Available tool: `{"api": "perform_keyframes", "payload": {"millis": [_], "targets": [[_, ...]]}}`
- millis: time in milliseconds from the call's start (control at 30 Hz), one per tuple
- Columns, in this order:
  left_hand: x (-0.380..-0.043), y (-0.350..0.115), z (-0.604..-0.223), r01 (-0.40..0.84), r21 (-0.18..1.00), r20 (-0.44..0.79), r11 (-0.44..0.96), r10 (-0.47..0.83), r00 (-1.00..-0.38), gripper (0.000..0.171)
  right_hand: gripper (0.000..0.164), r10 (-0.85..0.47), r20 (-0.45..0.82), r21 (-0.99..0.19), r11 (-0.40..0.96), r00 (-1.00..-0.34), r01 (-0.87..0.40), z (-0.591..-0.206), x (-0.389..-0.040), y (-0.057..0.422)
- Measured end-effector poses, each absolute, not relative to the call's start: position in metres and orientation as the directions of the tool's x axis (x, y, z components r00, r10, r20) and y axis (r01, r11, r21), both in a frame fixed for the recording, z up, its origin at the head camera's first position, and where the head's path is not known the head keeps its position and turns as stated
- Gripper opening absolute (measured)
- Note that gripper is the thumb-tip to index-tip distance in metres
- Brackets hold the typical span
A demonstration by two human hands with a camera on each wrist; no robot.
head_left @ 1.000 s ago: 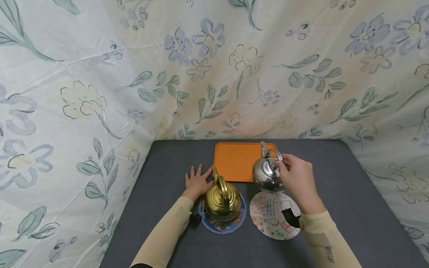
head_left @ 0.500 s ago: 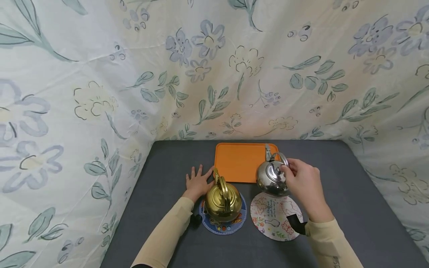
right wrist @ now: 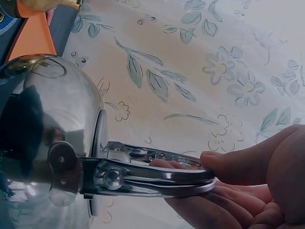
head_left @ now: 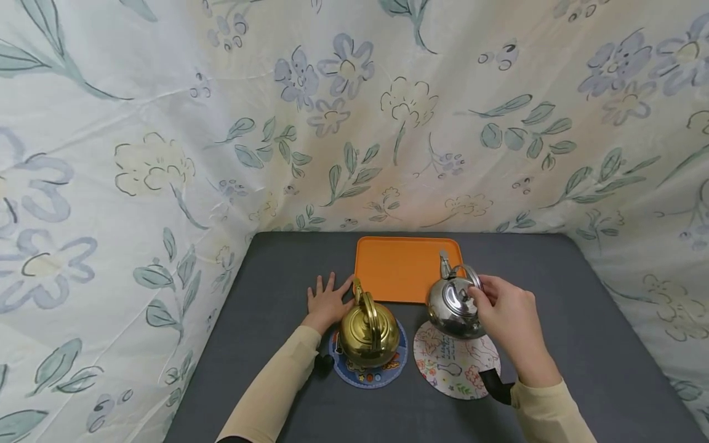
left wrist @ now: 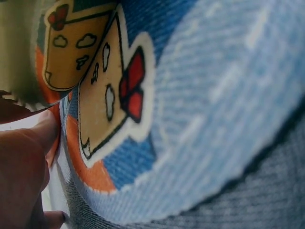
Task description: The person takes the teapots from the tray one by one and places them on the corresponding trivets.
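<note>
My right hand point(head_left: 509, 314) grips the handle of a silver teapot point(head_left: 453, 307), thumb on one side and fingers curled under it in the right wrist view. The silver teapot point(right wrist: 52, 124) overlaps the back of a round white mat point(head_left: 448, 369) with pink drawings and lettering. On a round blue denim mat point(head_left: 339, 363) stands a gold teapot point(head_left: 362, 344), its spout pointing away. My left hand point(head_left: 325, 306) lies with fingers spread on the dark table, its thumb reaching toward the orange tray's near left corner, beside the gold teapot.
Behind both teapots lies a rectangular orange tray point(head_left: 396, 267). A dark grey cloth covers the table point(head_left: 587, 320). Floral fabric point(head_left: 354, 123) hangs behind the table and along its sides. A black strap point(head_left: 495, 384) hangs at my right wrist over the white mat's edge.
My right hand has brought the silver teapot toward me and slightly right, away from the orange tray and farther over the white mat. The left hand and gold teapot stay put.
</note>
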State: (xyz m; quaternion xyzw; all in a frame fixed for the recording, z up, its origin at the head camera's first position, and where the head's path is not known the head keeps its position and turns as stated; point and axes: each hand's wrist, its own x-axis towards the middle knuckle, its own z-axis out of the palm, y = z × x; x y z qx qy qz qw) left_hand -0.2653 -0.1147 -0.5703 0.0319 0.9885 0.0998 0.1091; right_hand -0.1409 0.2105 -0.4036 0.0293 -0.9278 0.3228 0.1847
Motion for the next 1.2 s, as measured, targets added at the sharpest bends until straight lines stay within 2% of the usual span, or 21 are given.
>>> {"api": "perform_keyframes", "payload": {"millis": [1200], "targets": [[-0.260,-0.120,-0.578,0.064,0.216,-0.178,0.974,0.104,-0.979,0.068,0.031,0.115,0.287,-0.620,0.779,-0.951,-0.093,-0.446,-0.100,0.203]]}}
